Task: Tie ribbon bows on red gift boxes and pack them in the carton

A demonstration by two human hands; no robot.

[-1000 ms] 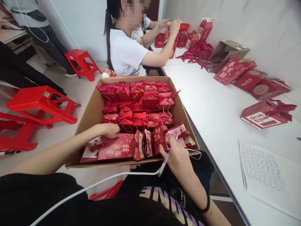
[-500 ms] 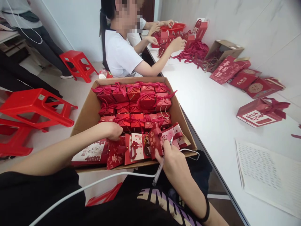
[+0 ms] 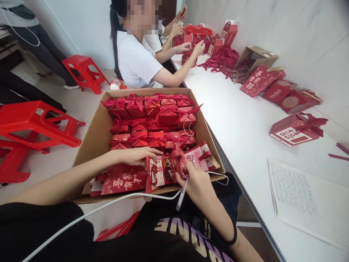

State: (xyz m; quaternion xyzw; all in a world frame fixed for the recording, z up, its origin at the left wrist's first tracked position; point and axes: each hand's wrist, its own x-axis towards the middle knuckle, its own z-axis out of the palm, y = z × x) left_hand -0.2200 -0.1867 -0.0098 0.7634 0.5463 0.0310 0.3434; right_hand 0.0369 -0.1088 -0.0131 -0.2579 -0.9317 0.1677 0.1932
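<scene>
Loads of ribbon-tied red boxes, crammed into the far part of a cardboard carton, just left of the white bench. Gripping a pen in the right hand, fingers curled in, also touching a small red box at the near side. Resting the left hand, fingers bent, on a patterned packet just left of that; can't tell if actually pinching it.
</scene>
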